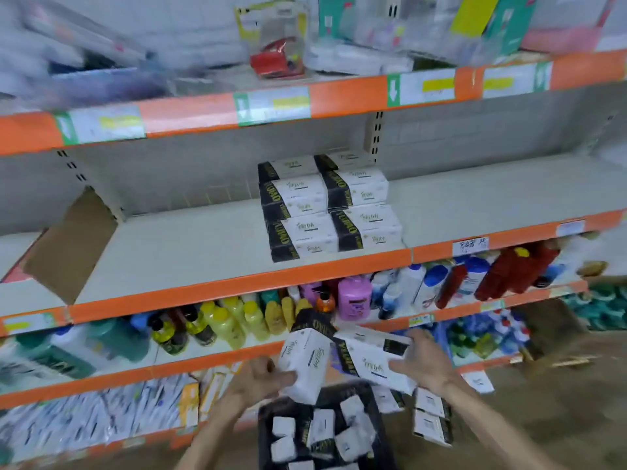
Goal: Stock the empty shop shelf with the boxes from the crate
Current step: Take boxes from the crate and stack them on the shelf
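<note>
My left hand grips a white box with a black end, held upright above the crate. My right hand grips a second white-and-black box, tilted, touching the first. Below them the black crate holds several more white boxes. On the grey middle shelf a block of the same boxes stands stacked two high, several deep, near the centre. The shelf is bare to the left and right of that block.
A brown cardboard sheet leans at the left end of the middle shelf. Bottles fill the shelf below. More white boxes lie on the floor right of the crate. Packaged goods crowd the top shelf.
</note>
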### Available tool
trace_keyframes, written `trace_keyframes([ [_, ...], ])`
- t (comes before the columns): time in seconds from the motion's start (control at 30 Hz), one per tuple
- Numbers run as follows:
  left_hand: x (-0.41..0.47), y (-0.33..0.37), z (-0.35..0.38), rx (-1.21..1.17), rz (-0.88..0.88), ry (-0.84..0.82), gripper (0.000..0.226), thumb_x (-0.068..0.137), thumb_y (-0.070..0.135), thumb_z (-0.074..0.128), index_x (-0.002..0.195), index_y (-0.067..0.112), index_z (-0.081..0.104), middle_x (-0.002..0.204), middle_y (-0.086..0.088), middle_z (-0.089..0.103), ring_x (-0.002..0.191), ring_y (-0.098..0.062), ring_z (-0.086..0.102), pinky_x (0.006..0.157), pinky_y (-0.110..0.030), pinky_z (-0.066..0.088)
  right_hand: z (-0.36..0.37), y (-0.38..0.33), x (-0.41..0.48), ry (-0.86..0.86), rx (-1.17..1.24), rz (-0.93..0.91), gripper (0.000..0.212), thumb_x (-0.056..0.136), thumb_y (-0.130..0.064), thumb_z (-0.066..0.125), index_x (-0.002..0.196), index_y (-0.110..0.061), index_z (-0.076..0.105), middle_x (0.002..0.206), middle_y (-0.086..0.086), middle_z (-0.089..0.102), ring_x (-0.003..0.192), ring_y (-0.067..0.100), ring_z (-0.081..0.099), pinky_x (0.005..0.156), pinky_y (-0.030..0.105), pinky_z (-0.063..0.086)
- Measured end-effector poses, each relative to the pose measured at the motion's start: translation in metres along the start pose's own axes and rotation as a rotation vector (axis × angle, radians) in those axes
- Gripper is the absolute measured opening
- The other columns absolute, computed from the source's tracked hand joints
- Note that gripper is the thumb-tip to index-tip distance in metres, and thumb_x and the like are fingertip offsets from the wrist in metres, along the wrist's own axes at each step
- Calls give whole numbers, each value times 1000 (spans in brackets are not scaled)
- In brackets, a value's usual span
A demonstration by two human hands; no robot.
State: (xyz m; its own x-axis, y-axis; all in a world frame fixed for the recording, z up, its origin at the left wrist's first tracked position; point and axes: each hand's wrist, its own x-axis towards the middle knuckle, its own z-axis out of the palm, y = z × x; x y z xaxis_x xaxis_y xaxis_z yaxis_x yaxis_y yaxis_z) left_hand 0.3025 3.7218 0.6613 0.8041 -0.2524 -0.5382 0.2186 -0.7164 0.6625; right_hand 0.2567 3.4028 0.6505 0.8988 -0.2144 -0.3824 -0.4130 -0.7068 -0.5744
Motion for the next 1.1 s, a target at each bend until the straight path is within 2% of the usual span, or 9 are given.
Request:
trace_keyframes([
  [0.13, -3, 41, -15, -54, 66, -3, 45, 70, 50, 71, 61, 10, 53, 57, -6, 60, 58, -19, 62, 59, -25, 43, -55, -25, 1, 35, 71, -75, 59, 75, -38, 76, 121, -20, 44, 114, -4, 47, 95, 13, 52, 78, 29, 45],
  [0.27, 0, 72, -26, -96, 69, 51, 39, 76, 41, 75, 83, 5, 61, 65, -4, 69, 57, -9, 66, 55, -21, 48, -103, -33, 2, 37, 194, -110, 54, 74, -36, 78, 117, -24, 47, 108, -3, 52, 93, 12, 55, 81, 32, 48],
  [0.4, 4, 100, -46, -328, 40, 90, 42, 78, 37, 76, 90, -2, 64, 76, -15, 74, 71, -18, 72, 63, -25, 57, -150, -36, 8, 46, 397, -100, 57, 76, -31, 80, 122, -11, 53, 111, 22, 56, 108, 27, 58, 95, 46, 45],
  [0.6, 19, 135, -56, -781, 102, 152, 76, 54, 47, 85, 106, -4, 65, 100, -24, 71, 99, -30, 70, 92, -35, 54, -200, -55, 72, 116, 604, -183, 34, 75, -24, 81, 104, -20, 63, 105, 3, 65, 90, 14, 64, 77, 29, 52],
  [0.7, 34, 149, -29, -1014, 71, 249, 60, 73, 39, 79, 109, -7, 63, 101, -23, 71, 99, -31, 70, 86, -32, 57, -205, -67, 113, 99, 702, -137, 27, 77, -25, 80, 91, -9, 63, 99, 12, 71, 87, 20, 68, 85, 42, 55],
  [0.8, 49, 176, 1, -1149, 13, 283, 44, 86, 35, 68, 108, -3, 63, 102, -21, 72, 97, -30, 70, 84, -34, 58, -194, -77, 155, 104, 690, -105, 40, 75, -41, 77, 75, -3, 65, 89, 22, 72, 79, 26, 68, 86, 52, 53],
  [0.9, 64, 197, 9, -1015, -2, 302, 50, 87, 44, 64, 98, -5, 67, 95, -22, 73, 93, -31, 71, 88, -39, 57, -176, -85, 181, 171, 696, -62, 47, 80, -46, 69, 74, 0, 62, 80, 18, 71, 74, 30, 68, 75, 47, 56],
  [1.0, 76, 195, -4, -717, 26, 298, 72, 72, 74, 60, 83, 4, 68, 82, -11, 69, 79, -27, 67, 91, -49, 52, -166, -93, 177, 244, 627, -134, 39, 87, -43, 62, 73, -7, 55, 72, 9, 63, 68, 24, 61, 57, 30, 45],
  [1.1, 74, 178, -20, -758, 21, 256, 72, 64, 70, 70, 94, 4, 69, 88, -8, 70, 84, -20, 69, 83, -39, 58, -151, -84, 177, 225, 498, -246, 44, 76, -53, 71, 95, -13, 67, 89, 1, 70, 87, 16, 66, 66, 24, 53],
])
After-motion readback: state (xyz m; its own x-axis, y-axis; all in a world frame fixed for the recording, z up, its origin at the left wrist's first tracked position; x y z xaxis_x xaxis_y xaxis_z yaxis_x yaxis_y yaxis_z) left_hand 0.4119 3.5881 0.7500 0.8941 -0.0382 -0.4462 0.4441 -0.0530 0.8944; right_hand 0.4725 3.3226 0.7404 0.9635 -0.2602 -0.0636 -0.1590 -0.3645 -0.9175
